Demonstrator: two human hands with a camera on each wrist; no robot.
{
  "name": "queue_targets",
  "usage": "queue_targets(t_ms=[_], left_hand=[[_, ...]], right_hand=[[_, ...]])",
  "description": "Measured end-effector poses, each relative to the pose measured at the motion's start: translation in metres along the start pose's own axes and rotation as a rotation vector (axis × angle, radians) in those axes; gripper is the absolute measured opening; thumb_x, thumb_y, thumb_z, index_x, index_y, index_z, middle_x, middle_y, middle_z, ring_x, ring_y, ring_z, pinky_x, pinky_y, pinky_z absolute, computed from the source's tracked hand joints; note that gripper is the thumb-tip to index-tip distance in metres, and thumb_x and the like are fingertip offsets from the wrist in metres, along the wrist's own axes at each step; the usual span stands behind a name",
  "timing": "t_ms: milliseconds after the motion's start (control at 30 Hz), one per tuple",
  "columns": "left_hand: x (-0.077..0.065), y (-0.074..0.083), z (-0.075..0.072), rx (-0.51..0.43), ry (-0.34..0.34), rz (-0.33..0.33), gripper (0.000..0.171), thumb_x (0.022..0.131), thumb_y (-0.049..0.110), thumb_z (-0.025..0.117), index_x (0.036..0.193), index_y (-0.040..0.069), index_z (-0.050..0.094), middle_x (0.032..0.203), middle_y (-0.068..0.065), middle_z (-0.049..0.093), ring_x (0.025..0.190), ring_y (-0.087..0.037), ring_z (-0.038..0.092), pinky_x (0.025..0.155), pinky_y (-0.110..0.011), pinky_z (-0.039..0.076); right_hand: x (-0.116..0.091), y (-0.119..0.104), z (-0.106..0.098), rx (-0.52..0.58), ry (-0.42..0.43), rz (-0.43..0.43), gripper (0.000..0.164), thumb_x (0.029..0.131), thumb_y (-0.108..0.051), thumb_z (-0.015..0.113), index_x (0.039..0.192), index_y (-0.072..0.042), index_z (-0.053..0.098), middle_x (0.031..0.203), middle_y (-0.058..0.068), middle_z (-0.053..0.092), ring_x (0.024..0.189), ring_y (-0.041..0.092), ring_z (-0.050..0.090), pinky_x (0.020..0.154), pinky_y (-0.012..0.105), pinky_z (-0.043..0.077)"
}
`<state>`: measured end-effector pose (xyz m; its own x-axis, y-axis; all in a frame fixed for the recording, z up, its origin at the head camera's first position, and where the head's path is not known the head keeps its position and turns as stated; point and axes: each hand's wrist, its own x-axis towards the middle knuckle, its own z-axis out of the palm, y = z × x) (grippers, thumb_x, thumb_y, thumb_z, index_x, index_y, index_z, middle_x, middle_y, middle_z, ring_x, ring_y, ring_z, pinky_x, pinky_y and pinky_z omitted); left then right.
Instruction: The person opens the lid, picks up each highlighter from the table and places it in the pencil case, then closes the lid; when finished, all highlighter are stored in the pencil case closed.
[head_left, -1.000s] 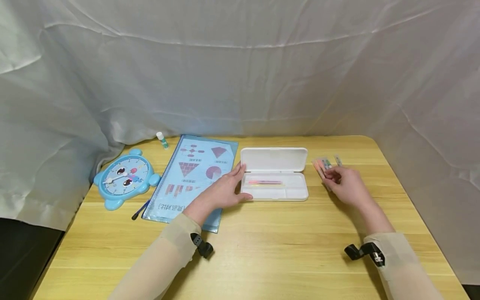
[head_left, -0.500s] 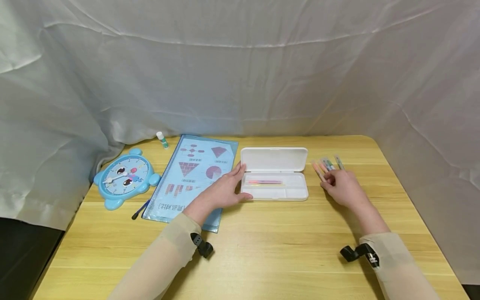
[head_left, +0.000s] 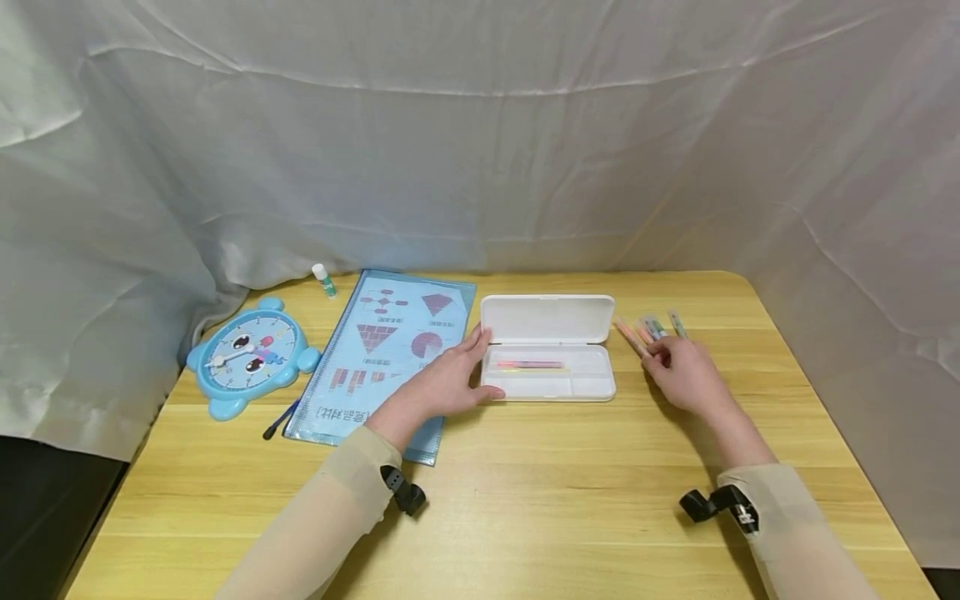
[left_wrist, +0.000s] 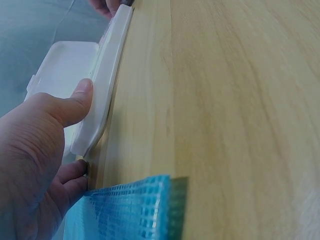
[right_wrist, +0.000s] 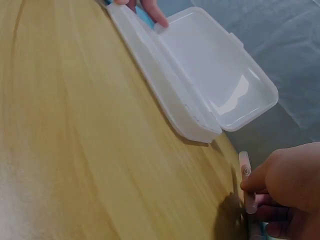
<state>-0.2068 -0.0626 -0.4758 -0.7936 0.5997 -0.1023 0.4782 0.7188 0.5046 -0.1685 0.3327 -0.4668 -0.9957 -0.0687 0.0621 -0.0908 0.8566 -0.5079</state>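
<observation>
A white pencil case lies with its lid raised, and two slim pens, pinkish and yellow, lie in its tray. At its left end, my left hand holds it, thumb at the front corner and fingers by the lid's edge. Right of the case, my right hand pinches a pale orange pen between thumb and fingers. The right wrist view shows this pen partly covered by the fingers. Beyond that hand lie several more pens, including a green one set apart, their lower ends hidden.
A blue zip folder with a printed sheet lies under the left forearm. Further left are a blue toy clock, a glue stick and a dark-tipped brush-like stick. Grey cloth hangs behind the wooden table.
My right hand has shifted slightly left, and the orange pen it pinches has come away from the other pens toward the case. My left hand stays at the case.
</observation>
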Motion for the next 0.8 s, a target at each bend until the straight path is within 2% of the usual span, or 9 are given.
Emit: queue_targets(t_ms=[300,467,633,800], left_hand=[[0.0,0.0,0.0,0.002,0.002,0.003,0.108,0.097,0.057,0.073,0.17,0.008,0.01,0.174,-0.016,0.007,0.155,-0.036,0.028,0.122,-0.043,0.032],[-0.001,0.0,0.001,0.003,-0.001,0.005,0.107,0.097,0.057,0.072,0.17,0.009,0.01,0.174,-0.016,0.006,0.155,-0.036,0.029,0.122,-0.042,0.032],[-0.001,-0.001,0.001,-0.005,-0.005,0.001,0.107,0.097,0.056,0.073,0.17,0.009,0.009,0.174,-0.015,0.005,0.154,-0.036,0.029,0.122,-0.043,0.032],[-0.001,0.0,0.001,-0.001,-0.003,0.002,0.108,0.097,0.056,0.073,0.17,0.01,0.009,0.175,-0.015,0.005,0.154,-0.036,0.03,0.122,-0.042,0.032]], right_hand=[[0.002,-0.006,-0.017,0.077,0.136,-0.015,0.023,0.105,-0.01,0.065,0.11,0.012,0.07,0.091,0.019,0.066,0.078,0.029,0.059,0.067,0.04,0.047],[0.001,-0.013,-0.031,0.091,0.206,-0.06,0.025,0.106,-0.01,0.063,0.114,0.013,0.07,0.095,0.021,0.067,0.083,0.032,0.062,0.068,0.032,0.047],[0.001,-0.029,-0.043,0.108,0.247,-0.085,0.025,0.106,-0.01,0.063,0.117,0.012,0.069,0.098,0.021,0.067,0.087,0.032,0.061,0.068,0.023,0.044],[0.002,-0.048,-0.05,0.101,0.255,-0.097,0.025,0.107,-0.012,0.063,0.12,0.008,0.07,0.1,0.018,0.068,0.09,0.029,0.061,0.07,0.022,0.044]])
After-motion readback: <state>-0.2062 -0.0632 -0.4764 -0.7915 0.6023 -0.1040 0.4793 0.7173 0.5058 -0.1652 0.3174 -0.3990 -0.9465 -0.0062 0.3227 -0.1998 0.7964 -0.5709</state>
